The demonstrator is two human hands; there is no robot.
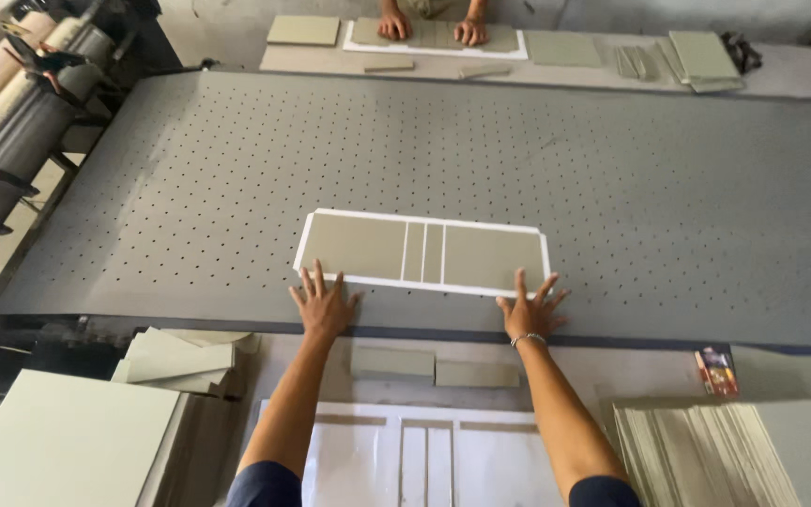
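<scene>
At the middle of the frame a white sheet point(421, 252) carrying grey boards lies on the perforated grey tabletop point(612, 169). The left hand point(323, 305) and right hand point(530, 310) rest flat with fingers spread at its near edge, gripping nothing. At upper centre, another person's hands point(432, 28) press a similar sheet.

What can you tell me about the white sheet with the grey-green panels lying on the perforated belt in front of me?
The white sheet lies flat on the grey perforated belt, near its front edge. Four grey-green board panels sit on it in a row: two wide outer ones, two narrow strips between, with thin white gaps and a white border all round. It looks like paper under stiff card. The left hand and right hand, fingers spread, press its near edge at the two corners.
</scene>
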